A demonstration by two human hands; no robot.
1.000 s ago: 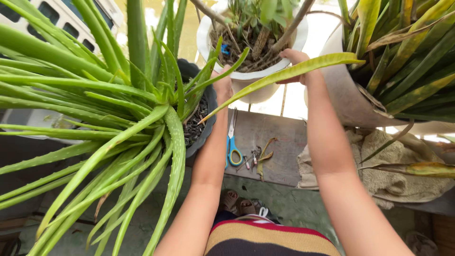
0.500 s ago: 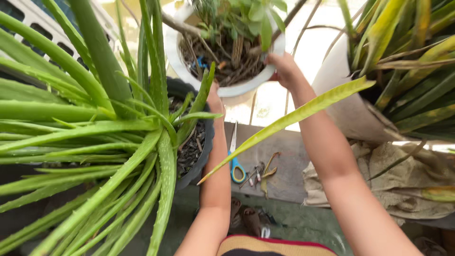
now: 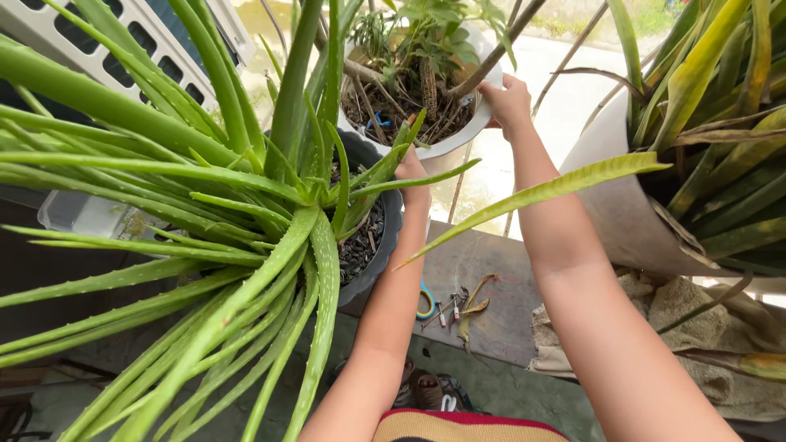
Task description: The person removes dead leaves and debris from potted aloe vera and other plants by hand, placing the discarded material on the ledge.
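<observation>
A round white plastic pot (image 3: 458, 141), filled with dark soil, dry twigs and a small leafy green plant with a bare brown stem, sits raised at the top middle of the view, above and behind a grey stone slab. The right hand (image 3: 508, 102) is closed on the pot's right rim, thumb over the edge and fingers folded under it. The left hand (image 3: 412, 173) is pressed against the pot's lower left side, just beneath the rim; leaves cover most of it, so I cannot tell how far its fingers are curled or whether it truly grips. Touching the white pot on the left stands a dark round plastic pot (image 3: 381, 237) topped with black gravel, from which a big aloe plant (image 3: 246, 213) spreads long, thick, toothed green leaves across the whole left half of the view. One long yellow-green leaf (image 3: 557, 190) crosses over the right forearm, coming from a large pale grey pot (image 3: 610, 205) at the right that holds stiff, yellowing sword-shaped leaves. Below the arms, on the grey slab (image 3: 491, 278), lie blue-handled scissors (image 3: 426, 301), partly hidden by the left arm, near small red-tipped tools (image 3: 449, 309) and a dry curled leaf (image 3: 473, 307). A beige towel (image 3: 679, 307) lies crumpled at the slab's right end.
</observation>
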